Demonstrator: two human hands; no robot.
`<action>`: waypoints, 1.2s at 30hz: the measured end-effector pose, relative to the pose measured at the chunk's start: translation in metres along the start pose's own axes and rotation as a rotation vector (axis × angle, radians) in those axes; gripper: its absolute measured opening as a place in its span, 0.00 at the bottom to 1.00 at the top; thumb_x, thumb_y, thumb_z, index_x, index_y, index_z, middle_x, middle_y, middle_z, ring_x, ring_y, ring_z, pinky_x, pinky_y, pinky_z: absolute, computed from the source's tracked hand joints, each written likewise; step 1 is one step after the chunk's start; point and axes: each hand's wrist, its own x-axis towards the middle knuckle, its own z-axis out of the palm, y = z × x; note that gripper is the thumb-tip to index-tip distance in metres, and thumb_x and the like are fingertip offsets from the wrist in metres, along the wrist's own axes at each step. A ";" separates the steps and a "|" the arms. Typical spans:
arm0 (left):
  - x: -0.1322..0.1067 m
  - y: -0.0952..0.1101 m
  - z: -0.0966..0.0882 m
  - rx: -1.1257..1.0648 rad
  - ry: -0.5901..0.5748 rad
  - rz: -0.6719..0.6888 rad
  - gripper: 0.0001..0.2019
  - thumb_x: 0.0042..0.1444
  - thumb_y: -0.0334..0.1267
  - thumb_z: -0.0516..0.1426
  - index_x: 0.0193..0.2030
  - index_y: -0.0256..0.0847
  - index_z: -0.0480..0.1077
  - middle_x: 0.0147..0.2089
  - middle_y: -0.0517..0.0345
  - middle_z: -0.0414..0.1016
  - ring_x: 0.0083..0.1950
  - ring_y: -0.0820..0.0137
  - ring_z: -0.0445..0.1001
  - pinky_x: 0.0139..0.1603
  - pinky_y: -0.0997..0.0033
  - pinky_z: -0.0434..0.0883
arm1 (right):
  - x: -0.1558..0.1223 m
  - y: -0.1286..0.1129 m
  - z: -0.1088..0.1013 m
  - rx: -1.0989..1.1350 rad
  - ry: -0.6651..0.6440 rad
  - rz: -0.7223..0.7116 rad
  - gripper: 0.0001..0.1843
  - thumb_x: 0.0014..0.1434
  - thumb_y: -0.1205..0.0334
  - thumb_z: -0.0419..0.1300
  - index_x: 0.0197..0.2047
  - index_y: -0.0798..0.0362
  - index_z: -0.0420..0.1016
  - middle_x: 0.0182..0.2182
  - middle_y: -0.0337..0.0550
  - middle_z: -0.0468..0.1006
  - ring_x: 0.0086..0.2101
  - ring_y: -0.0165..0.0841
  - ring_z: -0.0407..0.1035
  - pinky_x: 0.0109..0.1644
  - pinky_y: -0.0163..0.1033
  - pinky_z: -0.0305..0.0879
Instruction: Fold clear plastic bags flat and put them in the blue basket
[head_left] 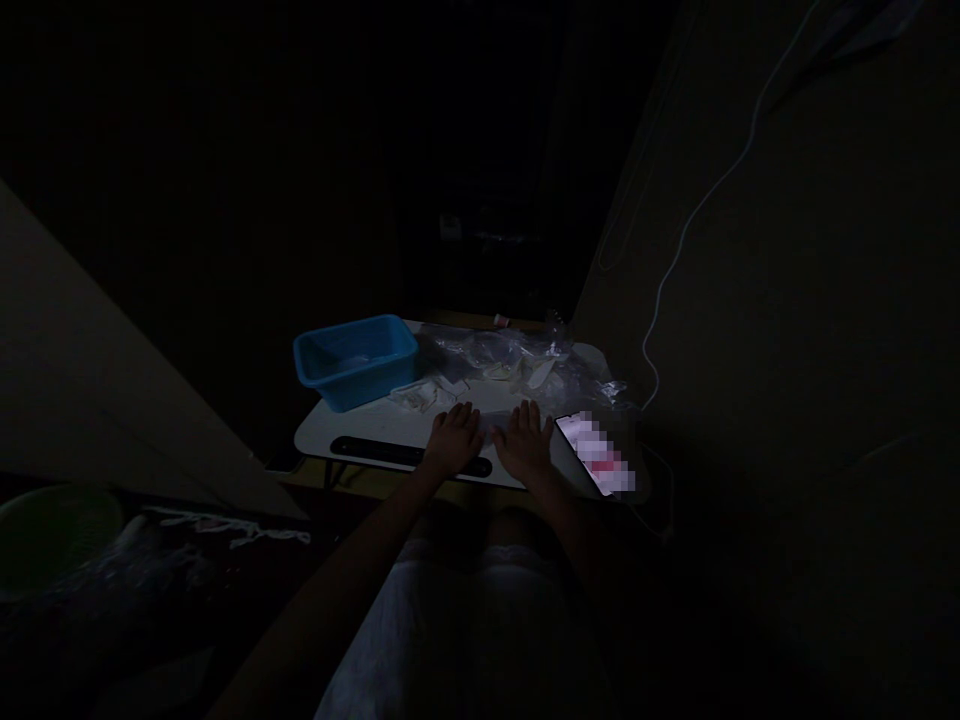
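Note:
Both my hands rest near the front of a small white table (319, 432). My left hand (454, 440) lies palm down with its fingers stretched forward, by the dark slot in the tabletop. Palm down as well, my right hand (525, 445) has its fingers spread, close to a lit phone (596, 455). Between the hands lies a flat, clear plastic piece (493, 425), touched at its sides; dim light hides its exact kind. Beyond them are crumpled clear plastic bags (536, 355) and some white pieces (427, 394) I cannot make out.
A blue plastic basin (360, 370) stands on the table's left side. A white cable (681, 240) hangs down the right wall to the table. On the dark floor at left are a green basin (60, 535) and a heap of clear plastic (142, 570).

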 end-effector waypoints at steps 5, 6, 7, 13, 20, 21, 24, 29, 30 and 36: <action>-0.001 0.001 -0.003 -0.004 0.001 -0.002 0.22 0.58 0.43 0.42 0.57 0.36 0.57 0.61 0.46 0.55 0.61 0.59 0.52 0.54 0.56 0.55 | -0.002 0.001 -0.004 -0.001 0.034 -0.126 0.31 0.60 0.46 0.34 0.61 0.53 0.47 0.62 0.52 0.43 0.60 0.43 0.32 0.57 0.56 0.28; -0.001 0.001 -0.003 -0.005 -0.002 -0.003 0.22 0.58 0.43 0.43 0.57 0.36 0.57 0.61 0.46 0.54 0.61 0.59 0.52 0.55 0.56 0.55 | -0.002 0.002 -0.005 -0.002 0.030 -0.180 0.29 0.60 0.46 0.35 0.61 0.48 0.47 0.62 0.48 0.42 0.60 0.43 0.32 0.57 0.56 0.28; -0.001 0.001 -0.003 -0.005 -0.003 -0.002 0.22 0.58 0.43 0.43 0.57 0.36 0.57 0.61 0.46 0.54 0.61 0.59 0.52 0.55 0.56 0.55 | -0.002 0.003 -0.006 -0.004 0.016 -0.220 0.27 0.60 0.47 0.35 0.61 0.44 0.48 0.62 0.46 0.42 0.60 0.43 0.32 0.57 0.56 0.29; 0.000 0.000 0.000 -0.017 0.010 0.001 0.22 0.57 0.42 0.44 0.57 0.35 0.57 0.61 0.45 0.55 0.61 0.58 0.52 0.54 0.56 0.56 | -0.001 0.003 -0.007 -0.009 -0.032 -0.214 0.26 0.60 0.46 0.35 0.59 0.42 0.51 0.62 0.43 0.43 0.60 0.42 0.31 0.57 0.56 0.30; 0.000 0.000 0.000 -0.009 0.014 0.001 0.22 0.58 0.44 0.42 0.56 0.37 0.57 0.61 0.46 0.55 0.61 0.59 0.53 0.54 0.56 0.56 | 0.000 0.002 -0.001 -0.005 -0.011 -0.132 0.31 0.60 0.46 0.32 0.60 0.51 0.50 0.62 0.48 0.44 0.60 0.42 0.30 0.57 0.56 0.27; 0.000 0.000 0.000 -0.004 0.016 0.000 0.22 0.58 0.44 0.41 0.56 0.37 0.57 0.61 0.46 0.55 0.61 0.60 0.53 0.54 0.56 0.56 | 0.000 0.002 0.000 -0.003 -0.013 -0.123 0.31 0.59 0.45 0.32 0.61 0.52 0.50 0.62 0.49 0.43 0.60 0.42 0.29 0.57 0.56 0.27; 0.000 0.001 0.001 0.011 0.015 -0.001 0.22 0.58 0.44 0.42 0.56 0.37 0.57 0.61 0.47 0.55 0.61 0.60 0.53 0.54 0.57 0.55 | 0.000 0.002 0.001 -0.001 -0.018 -0.090 0.33 0.59 0.45 0.31 0.61 0.54 0.49 0.62 0.50 0.43 0.60 0.42 0.29 0.57 0.56 0.26; 0.000 0.001 0.001 0.027 0.006 -0.006 0.22 0.58 0.43 0.43 0.57 0.37 0.57 0.61 0.47 0.54 0.61 0.60 0.52 0.54 0.58 0.55 | 0.001 0.000 0.002 -0.004 -0.021 -0.054 0.34 0.59 0.46 0.32 0.61 0.58 0.49 0.62 0.53 0.43 0.60 0.43 0.29 0.57 0.56 0.25; 0.000 0.001 0.000 0.024 0.006 -0.007 0.22 0.58 0.43 0.43 0.57 0.37 0.57 0.61 0.47 0.54 0.61 0.60 0.52 0.55 0.58 0.55 | 0.000 0.000 0.001 -0.005 -0.018 -0.052 0.34 0.59 0.46 0.32 0.61 0.59 0.48 0.62 0.53 0.43 0.60 0.43 0.29 0.57 0.56 0.25; 0.000 0.002 -0.002 -0.002 -0.012 -0.010 0.22 0.57 0.43 0.43 0.56 0.37 0.57 0.61 0.46 0.54 0.61 0.60 0.53 0.55 0.56 0.55 | -0.001 -0.001 -0.001 -0.011 0.009 -0.015 0.35 0.59 0.47 0.31 0.60 0.66 0.50 0.61 0.58 0.45 0.60 0.44 0.31 0.57 0.57 0.26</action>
